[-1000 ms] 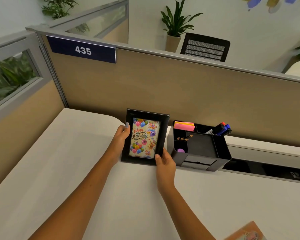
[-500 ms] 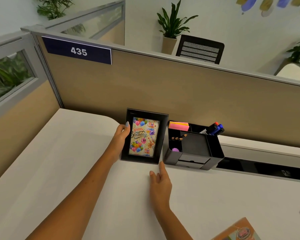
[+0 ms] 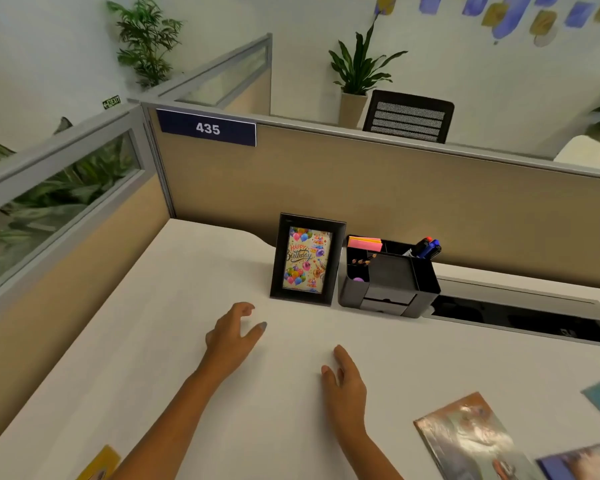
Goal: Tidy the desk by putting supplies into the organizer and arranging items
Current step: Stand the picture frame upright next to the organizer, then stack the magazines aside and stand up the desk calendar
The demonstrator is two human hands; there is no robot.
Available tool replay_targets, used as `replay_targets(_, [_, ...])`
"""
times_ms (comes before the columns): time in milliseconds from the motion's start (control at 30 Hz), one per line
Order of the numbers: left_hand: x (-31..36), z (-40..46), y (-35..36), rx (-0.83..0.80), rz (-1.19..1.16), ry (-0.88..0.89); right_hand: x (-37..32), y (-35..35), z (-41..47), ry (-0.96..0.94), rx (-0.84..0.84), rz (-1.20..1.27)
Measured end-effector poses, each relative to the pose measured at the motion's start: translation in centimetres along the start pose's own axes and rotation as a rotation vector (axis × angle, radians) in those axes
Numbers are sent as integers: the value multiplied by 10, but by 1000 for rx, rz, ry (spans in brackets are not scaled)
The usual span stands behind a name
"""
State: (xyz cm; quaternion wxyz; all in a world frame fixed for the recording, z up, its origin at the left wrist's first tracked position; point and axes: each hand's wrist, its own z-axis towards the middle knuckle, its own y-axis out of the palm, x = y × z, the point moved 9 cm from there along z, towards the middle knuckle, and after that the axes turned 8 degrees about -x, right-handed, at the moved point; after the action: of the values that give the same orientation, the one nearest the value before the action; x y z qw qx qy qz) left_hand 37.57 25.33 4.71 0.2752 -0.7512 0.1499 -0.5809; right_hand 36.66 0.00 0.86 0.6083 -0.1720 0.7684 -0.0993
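On the white table (image 3: 174, 341) the black desk organizer (image 3: 390, 282) sits right of center against the partition, and just left of it, near but not touching, the black picture frame (image 3: 307, 259) with its birthday card stands upright. The frame looks rigid and light, top-heavy on its prop with a likely fragile glazed front, so it is best taken by both side edges. The glossy booklets (image 3: 468, 434) at lower right look thin, floppy and slippery, best lifted by an edge, while the left hand (image 3: 234, 332) and right hand (image 3: 345, 386) hover with a loose, empty grip.
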Motion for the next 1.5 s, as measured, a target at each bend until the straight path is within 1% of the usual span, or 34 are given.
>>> replay_targets(100, [-10, -44, 1, 36, 130, 24, 6, -6, -31, -22, -21, -40])
replay_targets(267, [-45, -124, -11, 157, 333, -19, 20, -15, -84, -70, -57, -119])
replay_targets(433, [-96, -196, -36, 271, 508, -193, 31, -18, -122, -179, -97, -267])
replay_targets(533, [-112, -237, -50, 349, 603, -286, 35, -16, -135, -231, -109, -326])
replay_targets(633, [-131, -270, -40, 337, 576, -457, 38, -11, -142, -268, -121, -385])
replay_targets(700, [-134, -281, -26, 322, 505, -524, 38, -9, -145, -281, -128, -411])
replay_targets(733, [-135, -283, -17, 286, 493, -561, 38, -8, -147, -282, -133, -417])
replay_targets(800, [-133, -283, -3, 249, 524, -611, 39, -7, -149, -282, -143, -429])
replay_targets(867, [-118, -275, 3, 268, 534, -530, 40, -6, -153, -287, -150, -441])
replay_targets(900, [-116, -268, 11, 239, 523, -488, 41, -6, -155, -287, -151, -445])
replay_targets(1133, [-68, -238, 60, 51, 654, -185, 49, -12, -168, -303, -181, -486])
replay_targets(1300, [-36, -225, 105, -65, 722, -40, 52, -19, -171, -309, -226, -549])
replay_targets(1500, [-3, -220, 155, -162, 745, 54, 45, -32, -172, -317, -216, -544])
